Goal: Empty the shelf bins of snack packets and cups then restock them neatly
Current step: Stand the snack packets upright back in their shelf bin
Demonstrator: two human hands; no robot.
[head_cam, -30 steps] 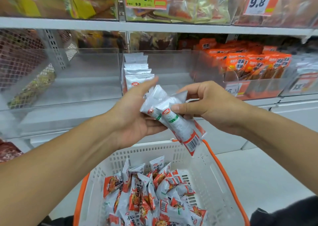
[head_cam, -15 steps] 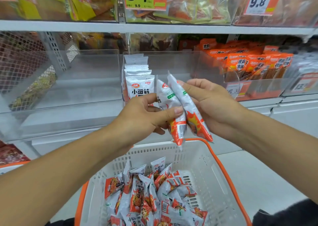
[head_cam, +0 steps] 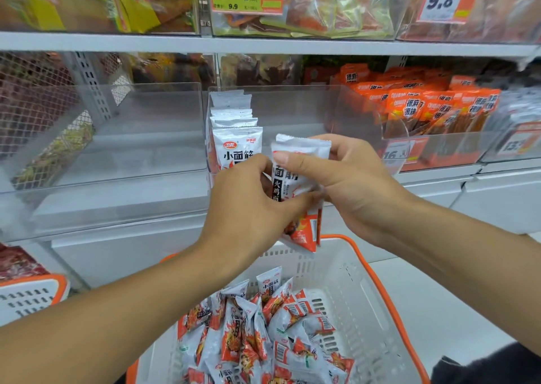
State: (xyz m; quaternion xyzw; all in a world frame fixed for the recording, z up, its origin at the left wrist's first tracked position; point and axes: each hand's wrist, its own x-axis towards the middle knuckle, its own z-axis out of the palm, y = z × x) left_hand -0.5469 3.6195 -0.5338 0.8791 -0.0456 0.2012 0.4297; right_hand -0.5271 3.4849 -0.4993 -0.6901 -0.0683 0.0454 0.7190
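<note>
Both hands hold a small stack of snack packets [head_cam: 295, 184] upright in front of the shelf, above the basket [head_cam: 366, 296]. The left hand [head_cam: 248, 205] grips the lower left side of the stack, fingers curled round it and thumb across its front. The right hand [head_cam: 348, 184] pinches the upper part, thumb lying over the front face and fingers behind. The stack sits just right of a row of matching packets [head_cam: 234, 138] standing upright at the left wall of the middle clear bin [head_cam: 292, 105]; whether they touch cannot be determined. The clear bin to the left [head_cam: 117, 126] holds no visible packets. The white basket with orange rim contains a loose pile of packets [head_cam: 257, 334]. A bin of orange packets [head_cam: 424, 108] stands to the right.
</note>
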